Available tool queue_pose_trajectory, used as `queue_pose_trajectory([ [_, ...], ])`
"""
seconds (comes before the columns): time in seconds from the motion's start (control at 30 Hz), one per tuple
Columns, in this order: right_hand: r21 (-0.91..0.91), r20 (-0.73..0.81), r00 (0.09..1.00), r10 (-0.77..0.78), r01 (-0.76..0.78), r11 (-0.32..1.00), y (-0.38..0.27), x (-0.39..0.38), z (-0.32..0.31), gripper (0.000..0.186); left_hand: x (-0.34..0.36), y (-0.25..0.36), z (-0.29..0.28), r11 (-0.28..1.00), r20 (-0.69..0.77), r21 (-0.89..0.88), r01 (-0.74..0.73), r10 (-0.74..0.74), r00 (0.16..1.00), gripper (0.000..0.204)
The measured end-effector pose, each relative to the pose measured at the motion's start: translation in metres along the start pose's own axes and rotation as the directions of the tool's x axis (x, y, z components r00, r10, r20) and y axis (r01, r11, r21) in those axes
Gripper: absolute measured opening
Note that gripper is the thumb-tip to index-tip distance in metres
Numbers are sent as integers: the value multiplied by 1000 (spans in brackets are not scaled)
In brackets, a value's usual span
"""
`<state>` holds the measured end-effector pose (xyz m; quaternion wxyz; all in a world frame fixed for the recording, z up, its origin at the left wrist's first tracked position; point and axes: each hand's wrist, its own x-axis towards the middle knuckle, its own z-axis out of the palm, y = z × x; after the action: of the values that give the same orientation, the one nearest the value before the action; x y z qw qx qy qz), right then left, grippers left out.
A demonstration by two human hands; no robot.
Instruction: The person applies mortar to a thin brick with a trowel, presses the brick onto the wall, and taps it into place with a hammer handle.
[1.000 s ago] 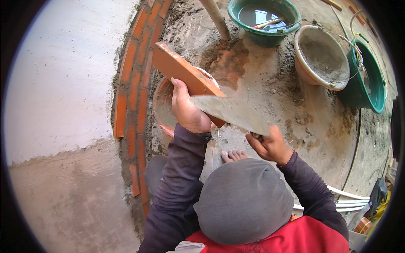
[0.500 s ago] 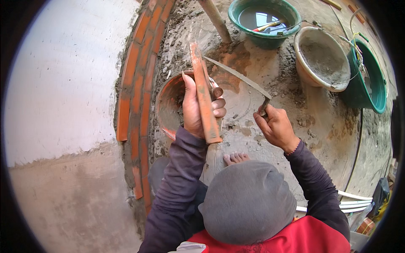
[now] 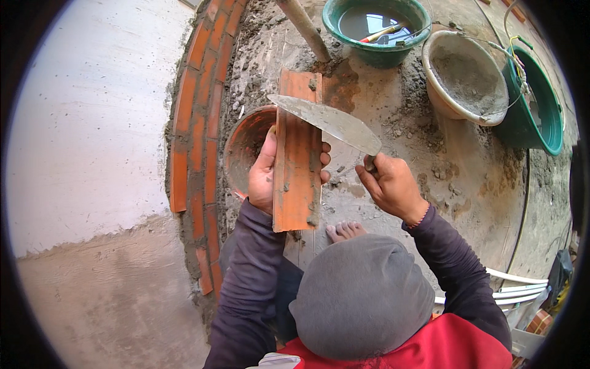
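My left hand (image 3: 267, 175) grips an orange clay brick (image 3: 295, 184), held lengthwise with its ribbed, mortar-smudged face upward and fingertips curled round its right edge. My right hand (image 3: 389, 187) is closed on the handle of a pointed steel trowel (image 3: 326, 120), whose blade crosses over the upper part of the brick. Behind the brick and left hand, partly hidden, sits an orange-rimmed bowl (image 3: 241, 141) with grey residue inside.
Curved brick courses (image 3: 184, 154) border a pale wall (image 3: 92, 123). A green water basin (image 3: 335, 27) with a tool, a mortar-filled tub (image 3: 439, 101), a green bucket (image 3: 550, 146), a pole (image 3: 304, 31) and white pipes (image 3: 516, 289) surround a bare foot (image 3: 344, 232).
The brick has turned from slanted, then edge-on, to broad face up and lengthwise. The trowel blade has tilted, now crossing the brick's upper part, with my right hand shifted slightly left.
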<state>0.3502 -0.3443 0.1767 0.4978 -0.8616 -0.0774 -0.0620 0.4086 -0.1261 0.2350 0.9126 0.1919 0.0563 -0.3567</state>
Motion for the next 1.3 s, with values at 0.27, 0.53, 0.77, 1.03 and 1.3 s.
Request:
queue_pose_trajectory([
  [0.27,142,-152,954,259,-239,961,14,0,-8,19,-12,3,-7,966,109,-253,46,-19,994,76],
  [0.53,326,148,983,-114,60,944,-3,-37,15,11,2,5,-24,983,-243,63,-173,183,953,47],
  [0.77,25,55,998,-43,42,999,17,-18,27,14,3,-6,-22,980,-100,147,-135,150,983,44],
  [1.03,89,132,989,-62,50,995,-9,-7,12,16,-14,-4,-14,977,-151,168,-128,154,977,49],
  [1.3,-325,312,949,-47,153,933,-31,69,-23,29,-104,65,-17,831,-40,327,-450,488,872,75],
])
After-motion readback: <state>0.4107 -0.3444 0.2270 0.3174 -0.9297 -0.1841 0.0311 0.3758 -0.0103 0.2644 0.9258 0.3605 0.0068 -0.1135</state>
